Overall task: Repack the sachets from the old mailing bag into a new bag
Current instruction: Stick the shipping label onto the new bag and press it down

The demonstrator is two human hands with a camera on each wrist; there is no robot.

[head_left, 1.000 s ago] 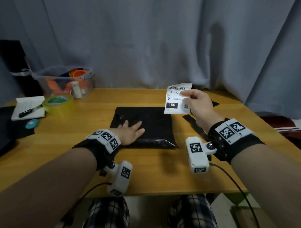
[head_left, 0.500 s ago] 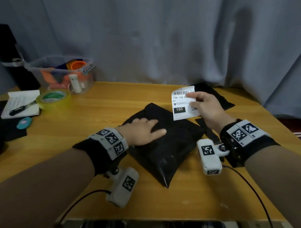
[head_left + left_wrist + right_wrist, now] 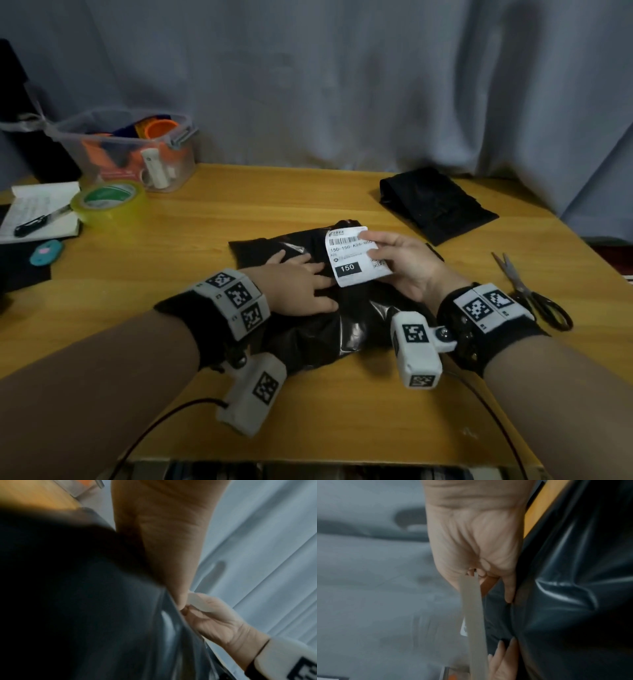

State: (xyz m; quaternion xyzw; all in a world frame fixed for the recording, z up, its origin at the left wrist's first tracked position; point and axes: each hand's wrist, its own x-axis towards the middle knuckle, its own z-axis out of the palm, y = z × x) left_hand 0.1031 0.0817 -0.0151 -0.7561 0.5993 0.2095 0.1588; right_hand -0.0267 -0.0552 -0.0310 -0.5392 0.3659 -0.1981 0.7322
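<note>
A filled black mailing bag (image 3: 356, 325) lies crumpled on the wooden table (image 3: 239, 212), turned at an angle. My left hand (image 3: 301, 284) lies flat on the bag with fingers straight, pressing it down. My right hand (image 3: 400, 263) pinches a white shipping label (image 3: 356, 260) by its right edge and holds it low over the bag, printed side up. In the right wrist view the label (image 3: 472, 615) shows edge-on between thumb and fingers, beside the glossy bag (image 3: 573, 601). A flat black bag (image 3: 435, 202) lies at the back right. No sachets are visible.
Scissors (image 3: 527, 294) lie on the table right of my right wrist. A clear plastic bin (image 3: 137, 150) of supplies stands at the back left, with a tape roll (image 3: 106, 202), a notepad with a pen (image 3: 41, 216) and a small teal object (image 3: 46, 251) nearby.
The black bag has turned and slid toward me under my left hand. My right hand has brought the label down and closer to the bag.
</note>
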